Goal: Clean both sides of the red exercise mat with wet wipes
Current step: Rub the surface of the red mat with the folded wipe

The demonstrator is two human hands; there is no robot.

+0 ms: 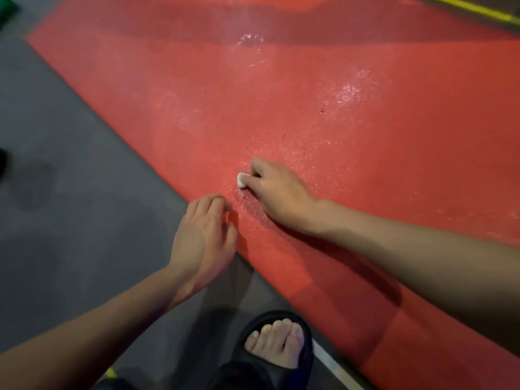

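Mat (309,94) lies flat on grey floor (70,164), its long axis running away up-left. Right hand (277,195) pinches a balled wet wipe (241,180) against it; left hand (205,235), fingers loosely bent, braces the near edge beside.

Dim and warm overall, lit from overhead and a little beyond; wet sheen glaring white in patches on the red mat (323,88), soft dark shadows beneath both forearms, mild softness throughout, wide-angle bending and heavier blur toward the corners
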